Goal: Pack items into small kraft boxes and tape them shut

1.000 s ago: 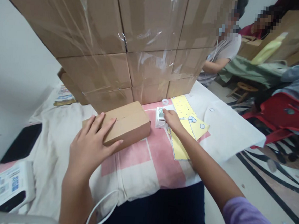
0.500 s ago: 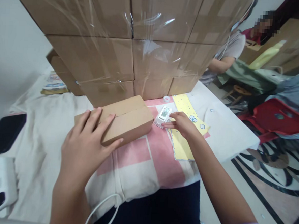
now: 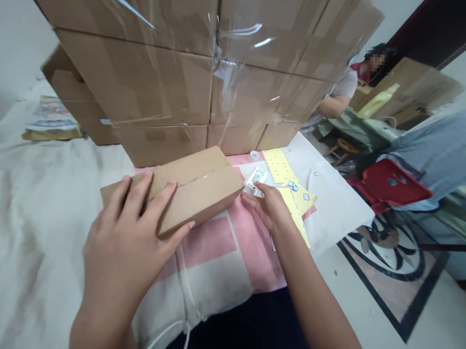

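Observation:
My left hand (image 3: 135, 231) lies over the left part of a closed brown cardboard box (image 3: 200, 188), its fingers spread on the lid and its thumb against the near side. Just off the box's right end is a small white device (image 3: 255, 177) with a greenish-grey face; I cannot make out its kind. My right hand (image 3: 268, 204) has its fingers at the near end of this device and covers part of it. A yellow patterned sheet (image 3: 286, 180) lies beyond and to the right of that hand.
Brown cartons wrapped in clear film (image 3: 163, 86) form a wall behind the box. A roll of clear tape (image 3: 254, 155) lies by their foot. A white cord (image 3: 168, 328) loops near my lap. Two people sit at the right, one near a red chair (image 3: 394, 182).
My right hand has come in closer over the small white device and the box's right end. The box has shifted slightly right under my left hand. The view has turned a little right.

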The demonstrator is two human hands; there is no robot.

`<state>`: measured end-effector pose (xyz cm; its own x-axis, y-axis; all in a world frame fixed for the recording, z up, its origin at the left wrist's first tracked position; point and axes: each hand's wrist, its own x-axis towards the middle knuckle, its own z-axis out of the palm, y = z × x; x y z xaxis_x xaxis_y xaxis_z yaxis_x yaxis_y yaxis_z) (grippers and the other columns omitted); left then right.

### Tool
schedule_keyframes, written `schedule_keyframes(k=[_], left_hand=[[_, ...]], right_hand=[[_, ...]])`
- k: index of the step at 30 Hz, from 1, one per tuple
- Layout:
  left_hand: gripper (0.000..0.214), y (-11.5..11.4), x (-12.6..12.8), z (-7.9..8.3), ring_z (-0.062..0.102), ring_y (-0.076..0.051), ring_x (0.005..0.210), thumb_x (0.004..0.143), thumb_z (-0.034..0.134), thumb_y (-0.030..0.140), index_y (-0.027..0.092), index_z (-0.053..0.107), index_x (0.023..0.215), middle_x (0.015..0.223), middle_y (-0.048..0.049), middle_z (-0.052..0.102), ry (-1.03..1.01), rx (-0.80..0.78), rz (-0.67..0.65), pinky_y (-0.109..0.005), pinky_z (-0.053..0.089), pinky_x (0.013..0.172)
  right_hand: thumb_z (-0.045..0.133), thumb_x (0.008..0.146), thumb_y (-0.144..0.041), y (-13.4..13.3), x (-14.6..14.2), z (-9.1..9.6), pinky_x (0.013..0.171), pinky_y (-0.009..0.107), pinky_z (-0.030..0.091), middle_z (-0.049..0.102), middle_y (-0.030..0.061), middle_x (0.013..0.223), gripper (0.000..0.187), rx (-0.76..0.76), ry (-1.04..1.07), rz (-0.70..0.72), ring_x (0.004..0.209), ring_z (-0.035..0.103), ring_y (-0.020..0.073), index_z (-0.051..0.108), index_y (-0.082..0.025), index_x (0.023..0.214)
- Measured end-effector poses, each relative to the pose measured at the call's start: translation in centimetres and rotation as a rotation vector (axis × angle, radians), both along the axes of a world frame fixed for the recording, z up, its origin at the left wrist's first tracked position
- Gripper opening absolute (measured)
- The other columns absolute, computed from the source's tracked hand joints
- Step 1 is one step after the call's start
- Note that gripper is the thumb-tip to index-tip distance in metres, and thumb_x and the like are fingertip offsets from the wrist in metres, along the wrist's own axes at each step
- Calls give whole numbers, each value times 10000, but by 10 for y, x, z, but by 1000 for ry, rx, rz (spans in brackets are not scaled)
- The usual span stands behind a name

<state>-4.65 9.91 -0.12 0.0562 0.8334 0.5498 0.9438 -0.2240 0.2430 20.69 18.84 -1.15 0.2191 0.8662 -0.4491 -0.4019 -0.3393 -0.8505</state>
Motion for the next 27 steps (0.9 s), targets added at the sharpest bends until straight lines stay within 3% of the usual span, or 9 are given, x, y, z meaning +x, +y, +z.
schedule_keyframes(k=[5,8,18,27], left_hand=[[651,-3,-6,1,353,-410,1465,888,604,537,253,491,1463,1580,-129,425,43,-1,20,-571,373,1155],[614,-3,-6,1,360,-401,1462,902,591,523,236,519,1439,1563,-138,446,32,2,41,-557,376,1156],[581,-4,-4,3,362,-376,1460,926,550,524,239,534,1432,1564,-120,450,19,-12,88,-537,433,1098],[599,-2,-8,1,372,-369,1450,916,552,546,231,543,1426,1543,-122,473,12,9,94,-526,399,1142]], right_hand=[[595,904,-128,1,-17,-9,717,264,650,685,40,729,18,49,-14,-166,680,737,169,588,-144,908],[555,927,-124,2,-23,-15,692,229,636,676,29,677,90,82,-55,-199,635,727,146,583,-138,842],[540,841,-126,22,-14,-43,577,223,570,663,10,618,74,173,-351,-152,645,726,168,534,-176,788],[532,774,-209,37,1,-42,559,263,553,584,4,565,128,244,-421,-87,635,707,200,501,-195,651]])
